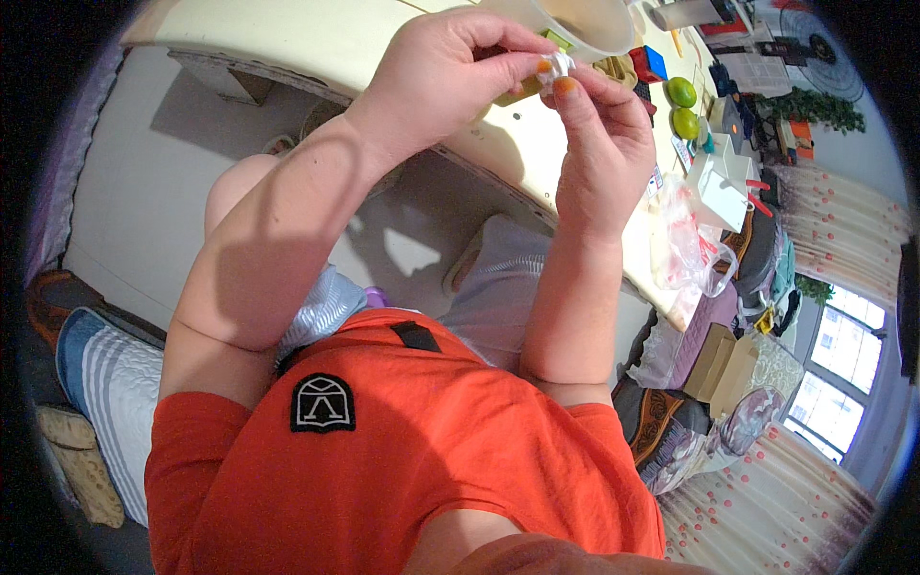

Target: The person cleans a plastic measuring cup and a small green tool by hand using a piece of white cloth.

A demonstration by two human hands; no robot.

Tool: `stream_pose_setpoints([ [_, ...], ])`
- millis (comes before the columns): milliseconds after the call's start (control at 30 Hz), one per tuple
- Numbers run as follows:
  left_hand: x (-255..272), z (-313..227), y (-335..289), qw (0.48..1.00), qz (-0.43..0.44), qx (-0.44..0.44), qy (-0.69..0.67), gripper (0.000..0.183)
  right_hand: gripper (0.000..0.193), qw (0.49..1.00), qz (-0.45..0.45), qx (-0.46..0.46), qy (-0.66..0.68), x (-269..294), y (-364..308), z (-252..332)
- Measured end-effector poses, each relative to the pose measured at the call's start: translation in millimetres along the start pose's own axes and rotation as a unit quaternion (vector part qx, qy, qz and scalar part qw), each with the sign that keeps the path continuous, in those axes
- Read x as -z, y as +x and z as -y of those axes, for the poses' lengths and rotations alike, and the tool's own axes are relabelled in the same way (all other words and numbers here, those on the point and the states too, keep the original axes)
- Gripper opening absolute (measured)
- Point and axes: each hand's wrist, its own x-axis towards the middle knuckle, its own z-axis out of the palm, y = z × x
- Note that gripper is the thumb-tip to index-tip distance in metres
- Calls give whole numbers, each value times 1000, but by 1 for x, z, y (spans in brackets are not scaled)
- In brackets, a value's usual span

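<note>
Over the cream table, my left hand (426,81) and my right hand (606,144) meet at their fingertips. Between them they pinch a small white crumpled piece (558,69), too small and covered to tell what it is made of. Thumb and forefinger are closed on it on both sides. A bit of light green (558,40) shows just beyond the fingertips; whether it belongs to the white piece I cannot tell. Right behind the hands stands a pale translucent tub (599,29). A yellowish thing (522,93) lies below the fingers, partly hidden by my left hand.
Along the table (287,29) to the right are a red and blue box (650,63), two green citrus fruits (681,92), a white box (719,190) and a clear plastic bag (685,244) near the edge. An open cardboard box (719,369) sits beyond the table's right end.
</note>
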Motion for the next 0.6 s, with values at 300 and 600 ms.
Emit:
stream_pose_setpoints([
  [300,0,1,1,987,48,22,-151,32,28,998,56,-5,37,3,-1,-3],
  [600,2,10,-1,993,-35,3,108,28,25,998,20,48,-20,10,-1,0],
])
